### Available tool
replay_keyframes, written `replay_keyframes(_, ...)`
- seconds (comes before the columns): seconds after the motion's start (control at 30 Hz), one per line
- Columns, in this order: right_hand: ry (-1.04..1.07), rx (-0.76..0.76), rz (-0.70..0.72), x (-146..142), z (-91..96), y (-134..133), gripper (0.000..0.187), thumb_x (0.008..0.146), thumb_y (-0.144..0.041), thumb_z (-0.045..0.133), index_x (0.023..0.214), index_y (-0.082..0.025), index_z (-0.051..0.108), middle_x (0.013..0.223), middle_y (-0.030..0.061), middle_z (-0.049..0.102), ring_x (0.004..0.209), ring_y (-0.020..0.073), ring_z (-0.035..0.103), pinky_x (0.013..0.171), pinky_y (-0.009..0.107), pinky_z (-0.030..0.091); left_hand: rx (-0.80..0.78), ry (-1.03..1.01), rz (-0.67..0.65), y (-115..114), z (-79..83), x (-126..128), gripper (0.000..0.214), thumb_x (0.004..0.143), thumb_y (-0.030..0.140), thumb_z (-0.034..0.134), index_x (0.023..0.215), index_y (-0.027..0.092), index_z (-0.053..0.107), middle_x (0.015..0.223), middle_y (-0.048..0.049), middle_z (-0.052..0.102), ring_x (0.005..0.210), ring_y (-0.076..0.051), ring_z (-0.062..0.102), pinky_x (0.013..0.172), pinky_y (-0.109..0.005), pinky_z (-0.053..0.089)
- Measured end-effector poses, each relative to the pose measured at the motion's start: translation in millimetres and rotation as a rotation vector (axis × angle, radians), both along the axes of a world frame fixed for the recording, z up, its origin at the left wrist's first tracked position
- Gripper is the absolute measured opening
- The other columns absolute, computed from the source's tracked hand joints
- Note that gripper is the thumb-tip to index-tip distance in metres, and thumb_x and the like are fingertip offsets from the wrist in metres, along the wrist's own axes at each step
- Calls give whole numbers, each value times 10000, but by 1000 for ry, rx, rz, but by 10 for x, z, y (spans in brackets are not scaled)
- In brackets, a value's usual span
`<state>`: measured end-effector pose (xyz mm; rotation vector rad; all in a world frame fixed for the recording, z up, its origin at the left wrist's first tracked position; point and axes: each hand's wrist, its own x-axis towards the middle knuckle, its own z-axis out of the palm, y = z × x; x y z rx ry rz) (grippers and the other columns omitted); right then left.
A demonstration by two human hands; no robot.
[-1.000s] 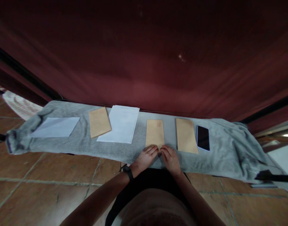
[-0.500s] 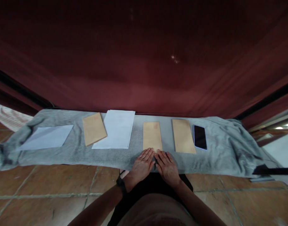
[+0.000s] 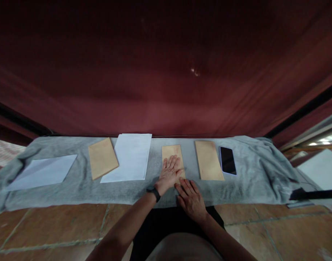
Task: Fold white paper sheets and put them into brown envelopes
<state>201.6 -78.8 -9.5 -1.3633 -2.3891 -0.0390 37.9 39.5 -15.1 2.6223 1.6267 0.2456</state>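
Observation:
A brown paper envelope (image 3: 168, 150) lies flat on the grey cloth in front of me, a small red mark near its top. My left hand (image 3: 169, 172), with a dark band at the wrist, rests palm down across the envelope's middle with fingers spread. Just below and to the right, my right hand (image 3: 191, 197) lies palm down, its fingertips at the envelope's lower edge. Both hands hide parts of the envelope, and nothing is gripped in either.
Left of the hands are white paper sheets (image 3: 133, 157), brown envelopes (image 3: 103, 159) overlapping them, and another white sheet (image 3: 43, 170). To the right lie more brown envelopes (image 3: 209, 161) and a phone (image 3: 228, 160). A dark red panel (image 3: 166, 90) rises behind the grey cloth (image 3: 122, 194).
My left hand has slid up from the envelope's lower edge onto its middle. My right hand stays near the lower edge, a little lower. The view has shifted slightly.

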Motion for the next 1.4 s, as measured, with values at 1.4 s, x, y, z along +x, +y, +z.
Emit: replay_keyframes(1.4,78,38,-29,-49,-118,13,443,963,-326,593,1398,-240,586,1504,78,540,1383,250,494,1207,474,315,20,-78,-127,-447,-11,-202,538,1059,334,324,1590,259,282,1624,-41,368,1536,-226,243,1250,-527,215)
